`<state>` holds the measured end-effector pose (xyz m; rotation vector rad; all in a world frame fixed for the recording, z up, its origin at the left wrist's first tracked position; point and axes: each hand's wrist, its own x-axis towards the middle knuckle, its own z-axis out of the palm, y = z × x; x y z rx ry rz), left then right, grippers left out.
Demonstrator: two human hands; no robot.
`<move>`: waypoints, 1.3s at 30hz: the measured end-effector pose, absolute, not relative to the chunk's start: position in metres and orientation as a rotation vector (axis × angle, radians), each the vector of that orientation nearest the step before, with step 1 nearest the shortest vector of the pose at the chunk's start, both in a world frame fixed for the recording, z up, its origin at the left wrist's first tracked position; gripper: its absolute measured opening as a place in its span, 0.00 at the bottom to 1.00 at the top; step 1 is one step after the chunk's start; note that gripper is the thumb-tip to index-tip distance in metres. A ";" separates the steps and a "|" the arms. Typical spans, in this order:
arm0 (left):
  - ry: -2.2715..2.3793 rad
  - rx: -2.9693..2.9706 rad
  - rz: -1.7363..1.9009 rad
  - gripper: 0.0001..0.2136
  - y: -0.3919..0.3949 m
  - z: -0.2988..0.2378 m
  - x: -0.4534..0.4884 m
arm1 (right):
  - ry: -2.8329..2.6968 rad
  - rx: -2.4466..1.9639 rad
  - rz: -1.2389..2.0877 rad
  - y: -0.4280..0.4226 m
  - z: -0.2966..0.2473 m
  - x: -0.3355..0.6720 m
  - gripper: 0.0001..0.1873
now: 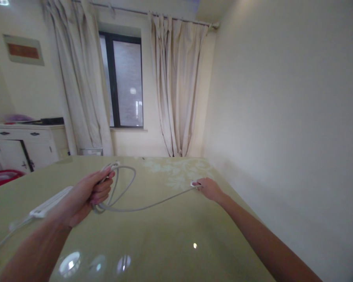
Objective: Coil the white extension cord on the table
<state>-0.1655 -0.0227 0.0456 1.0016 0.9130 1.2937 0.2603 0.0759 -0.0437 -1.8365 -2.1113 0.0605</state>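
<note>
Loops of a grey-white cable are bunched in my left hand, whose fingers are closed around them. A single stretch of the cable runs in a shallow sag from there to my right hand. My right fingers pinch a small white plug at the cable's end; its prongs cannot be made out. A white power strip lies on the glossy table beside my left forearm, partly hidden by it. Another cord leads from the strip off to the lower left.
The glossy pale-green table fills the foreground and meets a bare wall on the right. Curtains flank a dark-framed window beyond the far edge. At left stand a white cabinet and a red basin.
</note>
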 end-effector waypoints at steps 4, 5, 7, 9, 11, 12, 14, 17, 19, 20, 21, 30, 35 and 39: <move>1.017 1.188 1.307 0.17 -0.017 0.031 -0.121 | -2.000 -1.865 0.258 0.085 -0.008 0.224 0.08; 1.029 1.216 1.303 0.16 -0.018 0.028 -0.108 | -2.020 -1.820 0.343 0.085 0.000 0.212 0.09; 1.026 1.232 1.273 0.13 -0.020 0.023 -0.081 | -2.041 -1.661 0.580 0.081 0.013 0.184 0.11; 1.004 1.153 1.219 0.11 -0.022 0.019 -0.058 | -1.963 -1.520 0.766 0.072 0.020 0.155 0.11; 0.977 0.995 1.211 0.08 -0.021 0.016 -0.042 | -1.681 -1.252 0.980 0.058 0.021 0.129 0.09; 0.965 0.904 1.237 0.06 -0.019 0.014 -0.036 | -1.581 -1.132 0.997 0.048 0.020 0.118 0.09; 0.930 0.745 1.334 0.05 -0.014 0.011 -0.032 | -1.538 -0.982 0.908 0.027 0.017 0.101 0.14; 0.863 0.604 1.421 0.07 -0.008 0.009 -0.035 | -1.830 -0.894 0.644 -0.003 0.013 0.086 0.17; 0.834 0.541 1.416 0.08 -0.006 0.012 -0.039 | -2.023 -0.849 0.473 -0.017 0.010 0.082 0.21; 0.823 0.501 1.408 0.09 -0.007 0.015 -0.041 | -2.089 -0.818 0.415 -0.022 0.006 0.082 0.23; 0.804 0.455 1.406 0.10 -0.007 0.019 -0.044 | -2.138 -0.785 0.383 -0.026 0.002 0.084 0.26; 0.363 0.500 1.324 0.15 -0.016 0.034 -0.074 | -2.388 -0.644 0.155 -0.033 -0.063 0.128 0.25; 0.594 0.892 1.082 0.12 -0.019 0.019 -0.064 | -1.971 -0.813 0.091 -0.033 -0.065 0.124 0.22; 0.874 1.347 0.849 0.19 -0.026 0.024 -0.056 | -1.980 -0.841 -0.250 -0.025 -0.038 0.133 0.32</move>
